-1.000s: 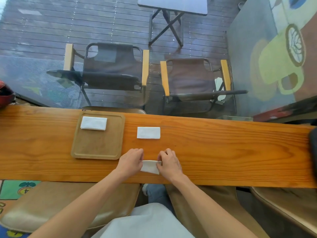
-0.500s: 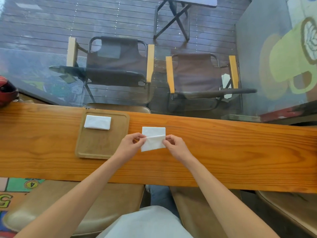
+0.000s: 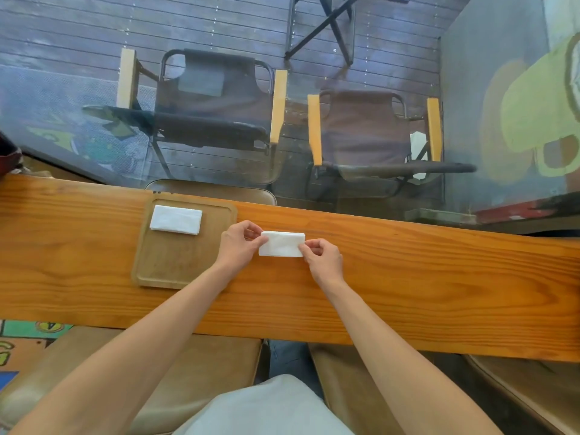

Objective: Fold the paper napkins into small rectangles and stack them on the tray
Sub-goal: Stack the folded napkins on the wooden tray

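Observation:
A white folded paper napkin lies on the wooden counter, right of the tray; it covers the folded napkin seen there earlier. My left hand pinches its left end and my right hand pinches its lower right corner. The wooden tray sits to the left on the counter. One folded white napkin rests in the tray's far left corner.
A glass pane stands just past the counter's far edge; two folding chairs are outside beyond it. Padded stools sit under the counter's near edge. A dark red object lies at the far left.
Both hands carried the folded napkin from the counter's near edge away from me and set it down on the other folded napkin beside the tray.

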